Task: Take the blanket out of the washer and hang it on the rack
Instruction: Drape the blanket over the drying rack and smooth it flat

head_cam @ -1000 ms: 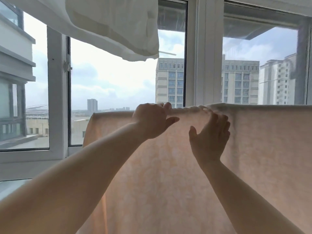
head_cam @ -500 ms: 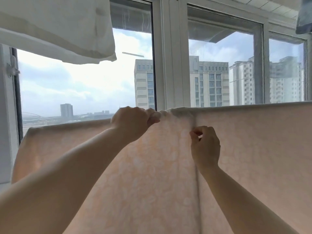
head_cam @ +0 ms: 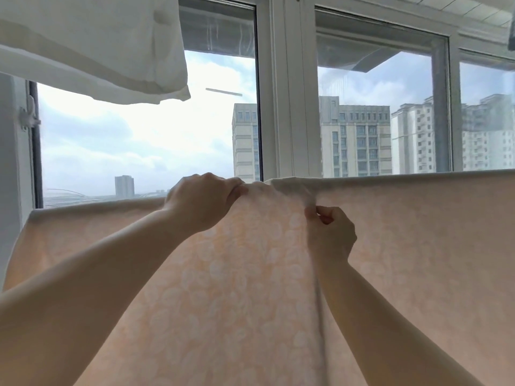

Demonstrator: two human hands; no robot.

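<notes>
A pale peach blanket (head_cam: 245,288) with a faint leaf pattern hangs draped over a horizontal rack bar, filling the lower half of the view. The bar itself is hidden under the blanket's top fold. My left hand (head_cam: 200,201) grips the bunched top edge near the middle. Just right of it and slightly lower, my right hand (head_cam: 330,232) pinches a vertical crease of the blanket. Between the two hands the top edge is wrinkled.
A white quilt (head_cam: 106,43) hangs overhead at the upper left. Behind the blanket stand tall windows with a white frame post (head_cam: 287,93) in the middle; buildings and sky lie outside. A window handle (head_cam: 28,118) is at the far left.
The view has shifted rightward. My right hand went from flat and open against the blanket to pinching a crease. My left hand kept its hold on the top edge.
</notes>
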